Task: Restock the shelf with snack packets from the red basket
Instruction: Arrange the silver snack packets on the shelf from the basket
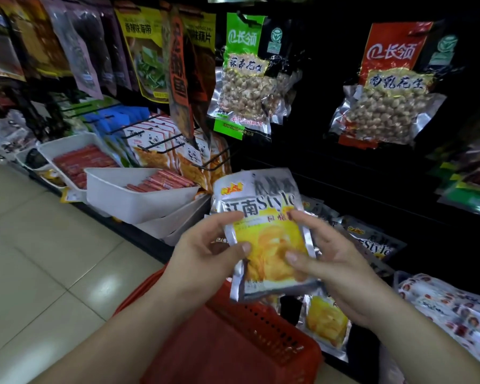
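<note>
A silver and yellow snack packet (263, 217) is held upright in front of the dark shelf (344, 173), above the red basket (233, 347). My left hand (205, 250) grips its left edge, thumb on the front. My right hand (327, 253) grips its right side, thumb pressed on the yellow picture. More packets of the same kind seem stacked behind it in my hands. Matching packets lie on the low shelf (372, 242), and one (326, 322) stands beside the basket's far rim.
Peanut bags hang on pegs above, one green (241, 79), one red (388, 87). White trays of red sausages (139, 189) sit at the left. Wire pegs (161, 145) with panda-print bags jut out. Small wrapped packets (449, 309) lie at the right. Beige tiled floor (39, 245).
</note>
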Motion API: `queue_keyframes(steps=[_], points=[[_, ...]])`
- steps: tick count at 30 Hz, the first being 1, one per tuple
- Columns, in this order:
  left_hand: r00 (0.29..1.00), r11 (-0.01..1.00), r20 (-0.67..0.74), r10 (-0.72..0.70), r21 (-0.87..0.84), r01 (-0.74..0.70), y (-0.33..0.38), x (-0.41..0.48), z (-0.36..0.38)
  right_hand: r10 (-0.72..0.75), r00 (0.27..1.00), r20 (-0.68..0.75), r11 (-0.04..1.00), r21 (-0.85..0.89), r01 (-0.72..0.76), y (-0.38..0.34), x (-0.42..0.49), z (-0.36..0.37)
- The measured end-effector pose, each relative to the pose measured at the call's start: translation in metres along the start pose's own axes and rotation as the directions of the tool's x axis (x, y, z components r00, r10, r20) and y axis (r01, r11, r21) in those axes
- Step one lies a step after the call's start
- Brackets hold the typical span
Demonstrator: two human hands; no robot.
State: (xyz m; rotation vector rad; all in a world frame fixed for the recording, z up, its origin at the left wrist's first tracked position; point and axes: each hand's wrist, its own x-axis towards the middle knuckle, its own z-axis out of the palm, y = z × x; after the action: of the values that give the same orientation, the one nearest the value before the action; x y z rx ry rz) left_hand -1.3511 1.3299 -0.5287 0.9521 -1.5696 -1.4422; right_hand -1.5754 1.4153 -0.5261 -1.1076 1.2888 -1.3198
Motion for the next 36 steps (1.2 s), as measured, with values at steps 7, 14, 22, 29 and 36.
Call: queue_keyframes(steps=[7, 14, 22, 29, 36], points=[[0.985, 0.992, 0.147, -0.084, 0.102, 0.070, -0.001, 0.002, -0.010, -0.009, 0.992, -0.129, 0.999, -0.035, 0.004, -0.001, 0.001, 0.001], [0.989, 0.990, 0.143, -0.048, 0.135, 0.029, 0.001, 0.000, -0.015, 0.043, 0.999, 0.013, 0.999, -0.025, -0.043, -0.005, 0.000, -0.010], [0.993, 0.957, 0.032, 0.110, 0.266, -0.114, -0.002, -0.007, -0.001, -0.111, 0.983, -0.146, 0.928, -0.370, 0.049, -0.002, -0.004, 0.003], [0.917, 0.881, 0.277, 0.285, 0.301, -0.365, -0.009, -0.028, 0.038, -0.053, 0.998, 0.015, 0.998, -0.026, 0.054, 0.003, -0.005, 0.028], [0.972, 0.950, -0.115, 0.203, 0.264, -0.167, -0.009, -0.008, 0.020, -0.089, 0.995, -0.046, 0.994, -0.066, 0.086, 0.005, 0.001, 0.007]])
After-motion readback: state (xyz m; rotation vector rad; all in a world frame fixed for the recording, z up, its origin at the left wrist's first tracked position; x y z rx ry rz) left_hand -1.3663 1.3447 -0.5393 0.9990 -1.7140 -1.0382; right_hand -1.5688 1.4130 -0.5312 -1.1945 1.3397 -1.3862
